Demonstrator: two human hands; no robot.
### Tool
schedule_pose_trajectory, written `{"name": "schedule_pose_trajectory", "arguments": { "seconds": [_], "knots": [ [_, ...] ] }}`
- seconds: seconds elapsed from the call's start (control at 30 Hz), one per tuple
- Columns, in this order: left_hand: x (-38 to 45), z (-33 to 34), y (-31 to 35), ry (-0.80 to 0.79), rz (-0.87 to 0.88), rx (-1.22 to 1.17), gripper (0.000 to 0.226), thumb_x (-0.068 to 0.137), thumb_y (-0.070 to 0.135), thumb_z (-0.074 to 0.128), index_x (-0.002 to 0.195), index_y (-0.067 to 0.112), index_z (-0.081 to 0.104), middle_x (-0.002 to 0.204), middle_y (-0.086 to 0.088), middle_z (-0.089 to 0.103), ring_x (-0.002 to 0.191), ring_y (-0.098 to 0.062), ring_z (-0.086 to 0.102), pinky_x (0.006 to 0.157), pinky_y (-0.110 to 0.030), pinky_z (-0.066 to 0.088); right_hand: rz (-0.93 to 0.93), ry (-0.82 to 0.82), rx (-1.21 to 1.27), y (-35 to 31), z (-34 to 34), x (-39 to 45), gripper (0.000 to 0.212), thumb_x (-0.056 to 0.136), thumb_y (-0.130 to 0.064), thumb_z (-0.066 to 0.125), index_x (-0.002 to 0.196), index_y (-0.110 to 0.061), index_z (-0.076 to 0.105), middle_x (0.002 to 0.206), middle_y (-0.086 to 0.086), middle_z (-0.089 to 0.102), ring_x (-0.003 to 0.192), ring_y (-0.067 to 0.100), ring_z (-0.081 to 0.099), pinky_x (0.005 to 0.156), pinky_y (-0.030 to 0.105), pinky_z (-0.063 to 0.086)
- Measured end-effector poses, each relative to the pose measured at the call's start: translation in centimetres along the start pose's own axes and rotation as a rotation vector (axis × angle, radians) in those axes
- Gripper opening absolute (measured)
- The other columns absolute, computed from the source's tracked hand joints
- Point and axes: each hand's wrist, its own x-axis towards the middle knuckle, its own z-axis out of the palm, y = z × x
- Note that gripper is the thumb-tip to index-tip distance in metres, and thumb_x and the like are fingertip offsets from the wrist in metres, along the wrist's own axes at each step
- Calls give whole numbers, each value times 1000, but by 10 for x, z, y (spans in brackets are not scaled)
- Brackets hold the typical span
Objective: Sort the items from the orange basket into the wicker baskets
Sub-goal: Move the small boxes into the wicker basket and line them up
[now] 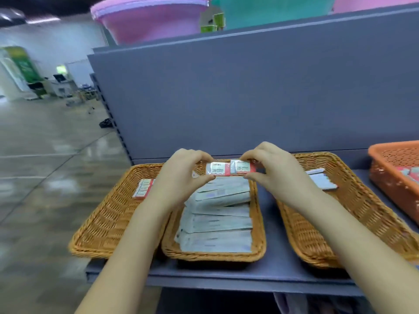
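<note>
Head view: both hands, left (181, 175) and right (276, 171), pinch two red-white packets (231, 168) above three wicker baskets (258, 245).

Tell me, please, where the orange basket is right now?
In the head view, the orange basket sits at the far right edge of the grey shelf, just right of the rightmost wicker basket and partly cut off by the frame.

left wicker basket (106, 214): floor mostly bare, one red pack (142, 189) at back | middle wicker basket (258, 223): filled with flat packets (217, 225) | right wicker basket (353, 211): mostly bare | back panel (226, 98): blocks reach behind | shelf (269, 223): gap between middle and right baskets
</note>
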Motion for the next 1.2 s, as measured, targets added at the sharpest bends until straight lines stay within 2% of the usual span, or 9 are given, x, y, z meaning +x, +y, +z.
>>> {"name": "schedule_pose_trajectory", "arguments": {
  "seconds": [0.07,0.17,0.3,0.47,0.6,0.87,1.13,1.2],
  "knots": [
    [-5,-10,-20,8,-12,-4,29,83,30,71,109,23,64,100,14,61,97,-7,47,79,-17,33,-19,-39,-29,-16,9,14,30,84,-26,68,114,-22,61,101,-7,49,93,13,50,76,26,39],
    [-11,-19,-46,31,-49,7,27,82,33,71,108,26,64,95,23,54,94,-2,43,77,-16,30,-58,-70,-39,-32,23,33,30,86,-31,65,115,-25,60,100,-11,45,95,11,49,72,23,33],
    [-17,-23,-76,46,-111,6,26,82,37,70,106,31,62,88,33,46,93,2,43,75,-13,32,-95,-117,-20,-43,42,55,31,86,-34,64,116,-28,59,100,-14,42,88,3,42,75,22,37],
    [-16,-23,-101,35,-164,30,28,83,35,69,109,29,62,97,26,51,97,0,42,77,-15,31,-157,-192,-23,-50,64,80,32,88,-35,62,118,-26,56,108,-9,48,89,4,39,71,19,30],
    [-14,-23,-121,11,-186,44,30,83,35,69,111,29,61,102,24,52,99,0,42,84,-20,38,-171,-217,-9,-56,81,93,33,89,-37,61,120,-27,55,112,-8,50,90,4,39,72,18,32],
    [-21,-19,-180,-71,-166,-9,29,83,34,69,110,29,61,105,23,54,98,3,40,85,-17,35,-109,-269,-24,-86,123,107,39,89,-35,60,126,-25,53,121,-7,50,108,7,47,78,15,35],
    [-32,-17,-237,-204,-95,-60,30,83,33,69,112,29,60,113,19,58,99,1,40,80,-19,36,-11,-278,-112,-121,167,111,37,90,-34,59,125,-23,53,121,-6,51,113,11,46,89,22,38],
    [-36,-13,-247,-232,-72,-52,32,82,35,70,112,27,60,116,15,55,106,-3,39,84,-22,38,9,-295,-131,-126,178,108,38,90,-35,59,125,-23,54,121,-5,51,116,12,44,92,23,35]
  ]
}}
